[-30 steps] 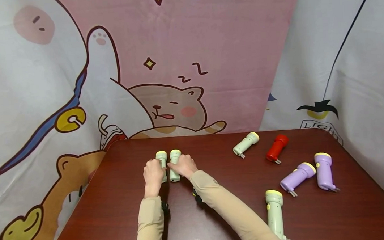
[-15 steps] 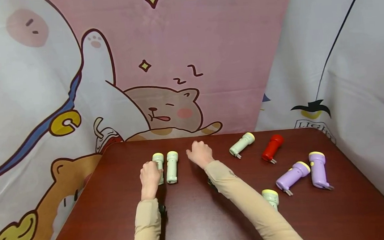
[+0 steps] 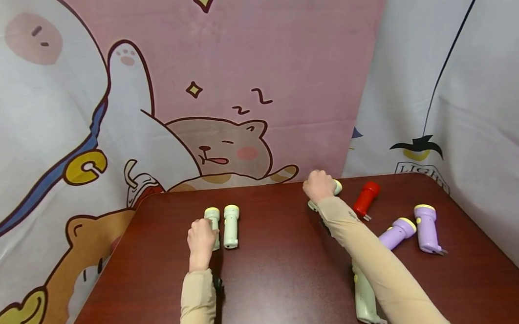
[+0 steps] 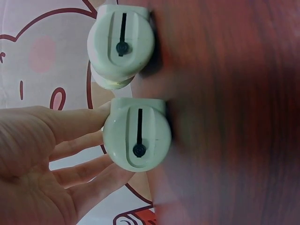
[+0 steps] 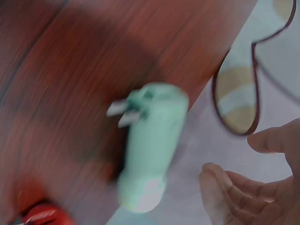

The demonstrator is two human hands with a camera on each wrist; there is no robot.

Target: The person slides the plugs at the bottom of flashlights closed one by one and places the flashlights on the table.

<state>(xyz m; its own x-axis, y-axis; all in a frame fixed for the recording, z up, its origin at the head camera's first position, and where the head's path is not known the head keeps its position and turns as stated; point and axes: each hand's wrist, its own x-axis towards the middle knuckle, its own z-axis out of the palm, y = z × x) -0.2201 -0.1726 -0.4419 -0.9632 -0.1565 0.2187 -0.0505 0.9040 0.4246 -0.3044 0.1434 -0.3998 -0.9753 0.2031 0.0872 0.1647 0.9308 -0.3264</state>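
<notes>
Two pale green flashlights lie side by side at the table's left. My left hand (image 3: 200, 241) grips the outer green flashlight (image 4: 137, 136), thumb on one side and fingers on the other in the left wrist view. The inner green flashlight (image 3: 231, 227) lies untouched beside it, its yellow-rimmed head toward the back. Farther right, my right hand (image 3: 319, 186) is over the back green flashlight (image 5: 154, 140), partly hiding it in the head view. The right wrist view shows this hand apart from it, fingers loosely bent with nothing between them. Two plug prongs stick out of that flashlight's end.
A red flashlight (image 3: 367, 198) lies right of my right hand. Two purple flashlights, one angled (image 3: 397, 233) and one straighter (image 3: 427, 229), lie beyond it. Another green flashlight (image 3: 365, 298) is partly under my right forearm. A cartoon cloth hangs behind the table (image 3: 283, 288).
My right hand has let go of the inner green flashlight and moved right to the back green one. My left hand stays on the outer flashlight. The head view has shifted slightly.
</notes>
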